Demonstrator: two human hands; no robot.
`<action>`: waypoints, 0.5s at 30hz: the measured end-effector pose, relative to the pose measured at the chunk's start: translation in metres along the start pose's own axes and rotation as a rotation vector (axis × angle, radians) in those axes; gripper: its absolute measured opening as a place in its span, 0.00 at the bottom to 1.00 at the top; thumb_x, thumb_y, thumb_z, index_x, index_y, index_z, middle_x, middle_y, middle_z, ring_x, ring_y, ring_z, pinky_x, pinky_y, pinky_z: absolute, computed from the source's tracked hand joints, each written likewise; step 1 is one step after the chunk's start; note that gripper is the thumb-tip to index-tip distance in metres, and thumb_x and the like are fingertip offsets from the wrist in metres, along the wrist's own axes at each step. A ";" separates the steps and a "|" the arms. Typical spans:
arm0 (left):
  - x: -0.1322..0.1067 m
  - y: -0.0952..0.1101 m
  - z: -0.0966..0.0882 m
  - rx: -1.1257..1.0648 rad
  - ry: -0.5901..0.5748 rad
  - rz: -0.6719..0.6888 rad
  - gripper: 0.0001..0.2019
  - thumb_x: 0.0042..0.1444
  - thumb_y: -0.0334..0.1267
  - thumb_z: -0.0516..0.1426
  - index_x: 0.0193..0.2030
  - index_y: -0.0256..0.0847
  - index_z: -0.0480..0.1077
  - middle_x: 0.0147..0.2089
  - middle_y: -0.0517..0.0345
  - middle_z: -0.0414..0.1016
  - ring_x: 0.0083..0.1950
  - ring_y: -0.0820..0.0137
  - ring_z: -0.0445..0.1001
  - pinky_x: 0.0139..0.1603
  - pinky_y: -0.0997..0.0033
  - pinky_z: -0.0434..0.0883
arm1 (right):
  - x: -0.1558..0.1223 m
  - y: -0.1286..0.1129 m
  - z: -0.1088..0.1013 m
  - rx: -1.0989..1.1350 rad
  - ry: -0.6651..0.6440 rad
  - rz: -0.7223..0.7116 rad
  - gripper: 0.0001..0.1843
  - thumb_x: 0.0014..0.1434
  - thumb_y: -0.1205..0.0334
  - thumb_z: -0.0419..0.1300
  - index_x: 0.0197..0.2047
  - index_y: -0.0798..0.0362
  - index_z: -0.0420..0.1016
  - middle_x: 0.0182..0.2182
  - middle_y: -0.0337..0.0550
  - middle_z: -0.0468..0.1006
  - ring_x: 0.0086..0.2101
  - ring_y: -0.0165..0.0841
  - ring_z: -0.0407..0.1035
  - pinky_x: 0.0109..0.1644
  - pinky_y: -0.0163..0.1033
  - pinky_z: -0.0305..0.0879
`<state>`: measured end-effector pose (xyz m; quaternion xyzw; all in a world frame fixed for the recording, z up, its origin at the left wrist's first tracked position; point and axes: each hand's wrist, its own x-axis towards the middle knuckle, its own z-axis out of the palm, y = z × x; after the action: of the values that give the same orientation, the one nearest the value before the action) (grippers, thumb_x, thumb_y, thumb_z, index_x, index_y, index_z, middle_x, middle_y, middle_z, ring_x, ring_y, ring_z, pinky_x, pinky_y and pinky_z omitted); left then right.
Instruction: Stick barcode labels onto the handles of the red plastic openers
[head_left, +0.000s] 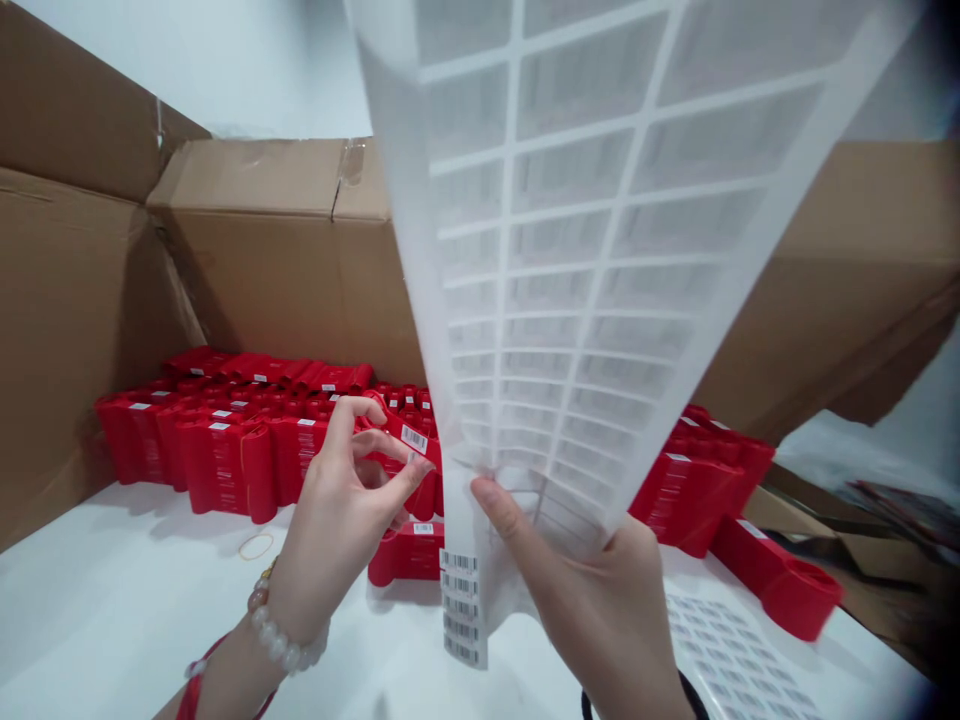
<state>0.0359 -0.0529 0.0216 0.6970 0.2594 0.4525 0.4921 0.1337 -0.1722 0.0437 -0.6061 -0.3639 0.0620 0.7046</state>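
**Q:** Since a label backing sheet (577,250) is raised in view, by which hand is it held?

**A:** It is gripped at its lower end by the right hand (600,610), its long axis rising up and away, while a barcode strip (463,605) is left hanging below.

**Q:** How is the left hand (341,510) set?

**A:** It is kept narrow, thumb and forefinger pinched just left of the sheet's lower end. Whether a small label is held there cannot be told.

**Q:** What else is seen?

**A:** Red boxes (225,450) are packed in a cardboard carton (270,280) behind the hands, and a rubber band (256,546) is lying on the white bench (112,620).
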 end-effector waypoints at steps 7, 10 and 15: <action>0.007 -0.011 0.003 -0.012 0.005 0.014 0.22 0.57 0.44 0.62 0.47 0.49 0.50 0.35 0.68 0.74 0.21 0.73 0.71 0.22 0.72 0.72 | 0.004 0.012 0.000 -0.110 0.019 -0.037 0.09 0.51 0.54 0.70 0.28 0.50 0.81 0.28 0.39 0.82 0.25 0.34 0.75 0.25 0.34 0.70; 0.011 -0.019 0.007 0.002 -0.031 0.026 0.21 0.57 0.41 0.60 0.47 0.48 0.50 0.35 0.69 0.74 0.20 0.74 0.70 0.22 0.73 0.70 | 0.007 0.014 0.001 -0.136 -0.004 -0.019 0.11 0.49 0.51 0.71 0.27 0.50 0.81 0.26 0.39 0.81 0.28 0.37 0.76 0.28 0.35 0.72; 0.016 -0.031 0.018 0.044 -0.051 0.031 0.17 0.58 0.37 0.58 0.47 0.46 0.52 0.35 0.65 0.75 0.25 0.73 0.71 0.27 0.73 0.66 | 0.016 0.023 -0.001 -0.215 -0.003 0.093 0.17 0.44 0.43 0.72 0.27 0.49 0.81 0.27 0.41 0.82 0.28 0.39 0.78 0.27 0.33 0.73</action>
<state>0.0614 -0.0363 -0.0034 0.7230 0.2458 0.4365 0.4758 0.1544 -0.1588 0.0301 -0.6942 -0.3410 0.0560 0.6315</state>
